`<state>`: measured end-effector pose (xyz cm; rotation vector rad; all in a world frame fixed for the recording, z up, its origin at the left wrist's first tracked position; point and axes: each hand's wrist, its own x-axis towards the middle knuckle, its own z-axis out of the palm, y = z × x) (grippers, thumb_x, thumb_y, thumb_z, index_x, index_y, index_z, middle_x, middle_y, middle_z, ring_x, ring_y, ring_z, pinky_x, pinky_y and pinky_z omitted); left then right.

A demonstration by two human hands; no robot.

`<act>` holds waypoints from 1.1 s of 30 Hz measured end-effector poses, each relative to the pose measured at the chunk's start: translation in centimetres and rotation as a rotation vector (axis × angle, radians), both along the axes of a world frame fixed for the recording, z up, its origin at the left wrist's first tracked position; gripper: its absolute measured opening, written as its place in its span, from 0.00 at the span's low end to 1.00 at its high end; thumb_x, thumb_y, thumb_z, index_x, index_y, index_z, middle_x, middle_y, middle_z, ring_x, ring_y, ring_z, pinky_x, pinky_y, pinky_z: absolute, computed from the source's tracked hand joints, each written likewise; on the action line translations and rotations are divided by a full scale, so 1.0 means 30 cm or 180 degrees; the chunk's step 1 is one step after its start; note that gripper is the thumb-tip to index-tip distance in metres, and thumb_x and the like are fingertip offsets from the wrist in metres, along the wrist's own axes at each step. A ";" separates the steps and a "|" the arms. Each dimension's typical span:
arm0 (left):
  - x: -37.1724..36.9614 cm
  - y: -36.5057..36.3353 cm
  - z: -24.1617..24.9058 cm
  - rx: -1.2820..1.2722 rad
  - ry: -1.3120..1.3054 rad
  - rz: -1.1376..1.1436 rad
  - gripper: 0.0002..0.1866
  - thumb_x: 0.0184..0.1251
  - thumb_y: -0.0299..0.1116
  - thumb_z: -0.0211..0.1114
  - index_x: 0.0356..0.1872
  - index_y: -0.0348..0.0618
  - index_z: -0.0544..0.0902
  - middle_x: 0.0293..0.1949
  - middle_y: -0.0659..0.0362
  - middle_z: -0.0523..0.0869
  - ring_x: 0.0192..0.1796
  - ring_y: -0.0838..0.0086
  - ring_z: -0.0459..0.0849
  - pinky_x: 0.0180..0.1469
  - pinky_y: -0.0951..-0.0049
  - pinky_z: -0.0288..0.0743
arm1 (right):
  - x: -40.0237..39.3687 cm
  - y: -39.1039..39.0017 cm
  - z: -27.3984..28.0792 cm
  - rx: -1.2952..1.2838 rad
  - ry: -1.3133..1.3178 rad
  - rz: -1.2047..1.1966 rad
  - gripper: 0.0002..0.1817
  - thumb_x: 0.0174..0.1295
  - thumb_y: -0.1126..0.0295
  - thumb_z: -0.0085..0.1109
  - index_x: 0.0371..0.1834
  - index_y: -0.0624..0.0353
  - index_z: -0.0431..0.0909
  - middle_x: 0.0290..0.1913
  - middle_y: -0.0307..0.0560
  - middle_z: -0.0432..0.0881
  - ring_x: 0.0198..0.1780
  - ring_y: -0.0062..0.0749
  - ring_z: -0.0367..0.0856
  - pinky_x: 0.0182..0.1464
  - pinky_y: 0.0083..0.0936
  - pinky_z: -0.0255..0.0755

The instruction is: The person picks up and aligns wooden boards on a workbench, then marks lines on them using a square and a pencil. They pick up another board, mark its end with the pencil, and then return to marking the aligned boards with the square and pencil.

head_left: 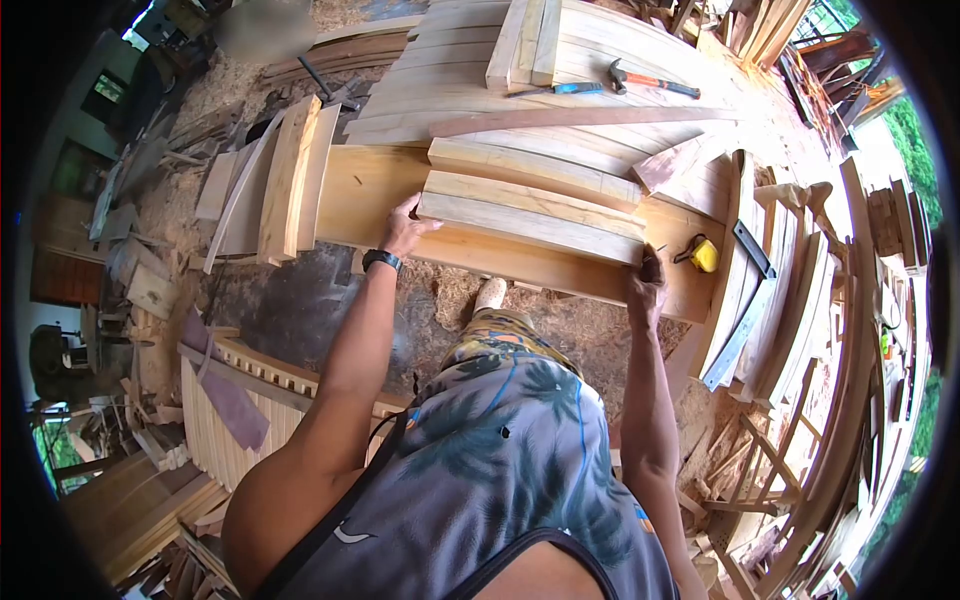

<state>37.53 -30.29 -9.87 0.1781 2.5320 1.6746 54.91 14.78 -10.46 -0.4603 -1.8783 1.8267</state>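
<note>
Our left hand (403, 228) pressed flat against the near left end of the top plank (530, 222), whose length ran left to right across the stack, while our right hand (648, 285) clasped its right end.

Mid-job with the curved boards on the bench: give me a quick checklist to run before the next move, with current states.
1. Left hand on the left end of the top board: ok, palm rests on the end.
2. Right hand at the board's right end: ok, fingers at the corner; grip itself cannot tell.
3. Board sits flat on the plank beneath: cannot tell, far edge is hidden by the stack.
4. Tape measure clear of the right hand: not ok, it lies just beside it.
5. Hammer away from the boards being handled: ok, far back on the bench.
6. Footing: cannot tell, sawdust and offcuts cover the floor.
</note>
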 end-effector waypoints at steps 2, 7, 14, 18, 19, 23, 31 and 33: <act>-0.016 -0.018 -0.051 0.0036 0.0018 0.0019 0.47 0.50 0.35 0.83 0.71 0.23 0.71 0.68 0.39 0.81 0.71 0.58 0.78 0.76 0.66 0.67 | 0.002 0.002 0.005 0.0008 -0.0037 -0.0013 0.28 0.66 0.84 0.61 0.71 0.67 0.73 0.62 0.49 0.85 0.61 0.28 0.82 0.66 0.22 0.72; 0.026 0.023 0.027 0.0272 -0.0016 -0.0015 0.45 0.52 0.29 0.81 0.73 0.27 0.71 0.67 0.42 0.81 0.70 0.62 0.78 0.74 0.68 0.69 | -0.002 0.010 -0.018 0.0102 -0.0063 -0.0009 0.28 0.64 0.84 0.60 0.70 0.66 0.74 0.60 0.48 0.86 0.60 0.27 0.82 0.64 0.22 0.73; 0.019 0.017 0.010 0.0706 -0.0246 -0.0012 0.44 0.52 0.23 0.80 0.73 0.27 0.71 0.65 0.48 0.83 0.65 0.65 0.82 0.71 0.67 0.72 | -0.002 -0.010 0.009 0.0042 0.0038 -0.0052 0.28 0.64 0.83 0.61 0.70 0.66 0.75 0.58 0.46 0.87 0.57 0.25 0.83 0.61 0.20 0.75; 0.021 0.026 0.019 0.0665 -0.0252 0.0005 0.43 0.52 0.23 0.79 0.73 0.28 0.71 0.63 0.49 0.84 0.63 0.67 0.83 0.68 0.67 0.75 | 0.014 -0.005 0.037 0.0083 -0.0235 0.0018 0.32 0.62 0.82 0.64 0.72 0.66 0.72 0.62 0.47 0.84 0.59 0.27 0.82 0.64 0.22 0.73; 0.021 0.026 0.026 0.0631 -0.0272 -0.0112 0.46 0.53 0.24 0.79 0.75 0.28 0.67 0.64 0.49 0.83 0.62 0.67 0.83 0.68 0.67 0.76 | 0.013 0.001 0.030 0.0071 -0.0273 0.0027 0.33 0.61 0.81 0.64 0.73 0.66 0.71 0.62 0.47 0.84 0.60 0.28 0.81 0.64 0.23 0.73; 0.063 0.065 0.067 0.0744 -0.0308 -0.0011 0.50 0.54 0.28 0.81 0.78 0.31 0.64 0.68 0.46 0.80 0.65 0.62 0.82 0.70 0.64 0.74 | 0.012 0.009 -0.001 0.0146 -0.0101 0.0039 0.30 0.65 0.78 0.64 0.72 0.66 0.73 0.61 0.49 0.86 0.60 0.27 0.82 0.63 0.22 0.74; 0.040 0.059 0.047 -0.0744 0.0575 0.0027 0.52 0.51 0.39 0.86 0.77 0.36 0.67 0.69 0.40 0.79 0.71 0.53 0.78 0.73 0.57 0.71 | 0.014 0.016 0.009 0.0369 -0.0344 0.0030 0.30 0.66 0.75 0.65 0.73 0.65 0.72 0.62 0.52 0.85 0.61 0.27 0.82 0.63 0.23 0.74; 0.034 0.059 0.045 -0.0670 0.0518 0.0053 0.51 0.50 0.39 0.86 0.75 0.36 0.69 0.67 0.40 0.80 0.70 0.54 0.79 0.73 0.57 0.71 | 0.010 0.016 -0.001 0.0329 -0.0326 0.0027 0.30 0.66 0.75 0.65 0.73 0.65 0.72 0.62 0.52 0.85 0.61 0.27 0.82 0.63 0.23 0.74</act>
